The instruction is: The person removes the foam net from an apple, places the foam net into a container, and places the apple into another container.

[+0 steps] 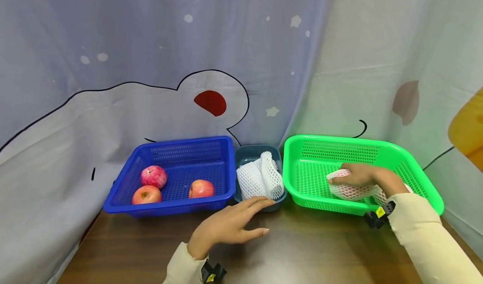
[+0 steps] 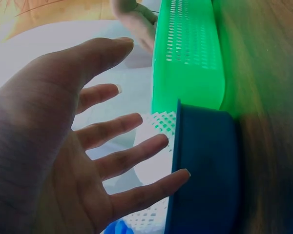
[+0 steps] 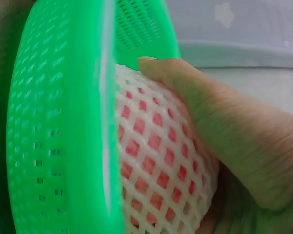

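Observation:
My right hand (image 1: 356, 175) is inside the green basket (image 1: 298, 149), gripping an apple in a white foam net (image 3: 161, 161). In the right wrist view the thumb lies along the net, red skin shows through its mesh, and the basket's wall covers part of it. More white netting (image 1: 380, 196) shows under that wrist. My left hand (image 1: 230, 225) holds nothing. Its fingers are spread by the front of a small dark teal bin (image 2: 205, 165), which contains white foam nets (image 1: 260, 177). Whether a fingertip touches the bin's rim, I cannot tell.
A blue basket (image 1: 173, 208) stands on the left with three bare apples, one of them a darker red apple (image 1: 154, 177). All three containers stand side by side on a brown wooden table (image 1: 302, 250). Behind them hangs a printed curtain (image 1: 158, 108).

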A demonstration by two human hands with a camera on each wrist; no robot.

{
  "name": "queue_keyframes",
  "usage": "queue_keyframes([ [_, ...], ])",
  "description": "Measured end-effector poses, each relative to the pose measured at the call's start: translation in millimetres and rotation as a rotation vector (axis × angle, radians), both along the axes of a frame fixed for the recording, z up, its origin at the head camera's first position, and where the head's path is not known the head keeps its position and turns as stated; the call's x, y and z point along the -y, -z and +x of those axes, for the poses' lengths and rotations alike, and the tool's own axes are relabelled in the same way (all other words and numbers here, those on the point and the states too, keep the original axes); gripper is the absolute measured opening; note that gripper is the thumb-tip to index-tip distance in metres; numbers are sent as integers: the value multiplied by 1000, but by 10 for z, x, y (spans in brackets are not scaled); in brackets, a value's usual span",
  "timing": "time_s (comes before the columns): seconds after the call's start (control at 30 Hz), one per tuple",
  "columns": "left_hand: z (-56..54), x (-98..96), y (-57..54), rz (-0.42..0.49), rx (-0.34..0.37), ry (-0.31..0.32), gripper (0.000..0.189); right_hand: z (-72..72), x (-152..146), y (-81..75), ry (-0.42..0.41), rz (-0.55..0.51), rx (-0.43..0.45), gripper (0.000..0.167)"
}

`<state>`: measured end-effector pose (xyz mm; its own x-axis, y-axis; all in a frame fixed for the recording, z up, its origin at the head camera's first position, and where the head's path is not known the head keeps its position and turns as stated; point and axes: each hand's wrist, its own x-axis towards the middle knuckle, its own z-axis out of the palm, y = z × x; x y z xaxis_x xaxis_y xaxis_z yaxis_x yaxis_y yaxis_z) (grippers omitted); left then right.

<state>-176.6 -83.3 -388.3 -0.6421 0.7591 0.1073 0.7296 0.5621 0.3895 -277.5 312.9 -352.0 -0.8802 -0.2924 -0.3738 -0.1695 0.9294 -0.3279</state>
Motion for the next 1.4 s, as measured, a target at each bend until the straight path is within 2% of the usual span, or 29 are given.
queue_keyframes([
  [0.13,-12,1,40,6,-19,4,59,-9,59,-66,11,-29,-63,84],
  [0.33,-28,-8,142,15,-88,10,55,30,175,-137,11,-69,-158,76],
  [0.53,-31,-2,185,54,-106,2,55,103,317,-137,11,-147,-264,66],
  [0.87,-57,-30,176,85,-85,20,53,280,438,-118,16,-208,-370,64],
  [1.0,-55,-25,158,75,-70,0,54,339,510,-121,9,-220,-402,66],
  [1.2,-57,-11,139,68,-48,-21,53,378,575,-93,4,-246,-433,65],
  [1.4,-59,-5,130,71,-44,-16,52,391,621,-51,12,-260,-437,66],
])
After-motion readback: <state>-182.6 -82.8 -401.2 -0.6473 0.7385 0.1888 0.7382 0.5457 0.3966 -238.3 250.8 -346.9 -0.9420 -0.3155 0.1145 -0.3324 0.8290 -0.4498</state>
